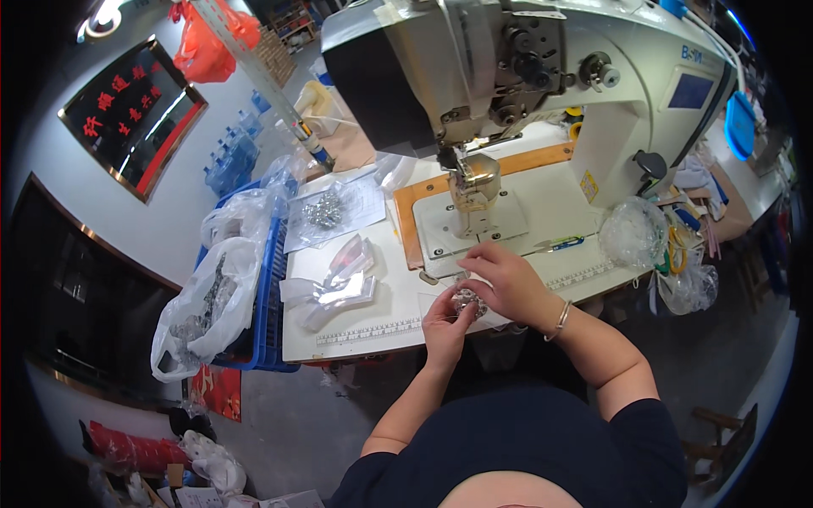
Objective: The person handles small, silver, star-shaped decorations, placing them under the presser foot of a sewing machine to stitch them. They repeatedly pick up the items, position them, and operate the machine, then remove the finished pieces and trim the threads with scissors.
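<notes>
At the front edge of the sewing table, my left hand [444, 326] is closed around a small glittering silver piece [468, 303], pinching it between thumb and fingers. What exactly the piece is cannot be made out. Just above it, my right hand [513, 286] has its thumb and forefinger drawn together; whatever they pinch is too small to see. Both hands are close together, in front of the sewing machine's post [476, 199] and needle area. A heap of similar shiny silver pieces [323, 210] lies on a sheet of paper to the left.
Clear plastic packets [339, 284] lie left of my hands. Beyond the table's left edge stands a blue crate [269, 292] with a white plastic bag [222, 292]. Thread snips [561, 244] and a clear round bundle [633, 233] are on the right. The white sewing machine [627, 127] rises behind.
</notes>
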Tool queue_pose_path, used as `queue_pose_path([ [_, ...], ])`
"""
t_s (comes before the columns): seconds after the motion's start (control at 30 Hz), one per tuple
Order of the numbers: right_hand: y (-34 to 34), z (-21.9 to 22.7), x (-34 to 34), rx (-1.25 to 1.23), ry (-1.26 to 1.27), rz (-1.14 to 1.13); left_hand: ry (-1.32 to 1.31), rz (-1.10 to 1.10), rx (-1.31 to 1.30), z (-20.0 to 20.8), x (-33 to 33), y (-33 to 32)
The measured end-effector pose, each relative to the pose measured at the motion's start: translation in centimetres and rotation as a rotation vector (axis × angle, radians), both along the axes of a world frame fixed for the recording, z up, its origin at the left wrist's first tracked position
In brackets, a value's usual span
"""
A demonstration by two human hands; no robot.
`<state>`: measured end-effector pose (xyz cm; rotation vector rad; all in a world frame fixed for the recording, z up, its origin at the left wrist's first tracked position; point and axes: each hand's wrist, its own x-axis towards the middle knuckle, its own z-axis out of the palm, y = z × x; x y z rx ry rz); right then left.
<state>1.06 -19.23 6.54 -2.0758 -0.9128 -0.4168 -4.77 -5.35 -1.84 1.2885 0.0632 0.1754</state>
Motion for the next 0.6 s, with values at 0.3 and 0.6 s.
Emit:
queue_pose_path([
  [0.3, 0.5, -1.0, -0.2, -0.037, 0.061, 0.095, -0.027, -0.002, 0.000, -0.7, 0.2, 0.3],
  [0.6, 1.0, -2.8, 1.2, 0.492, 0.729, 0.072, -0.026, -0.087, -0.101, 0.5, 0.1, -0.6],
])
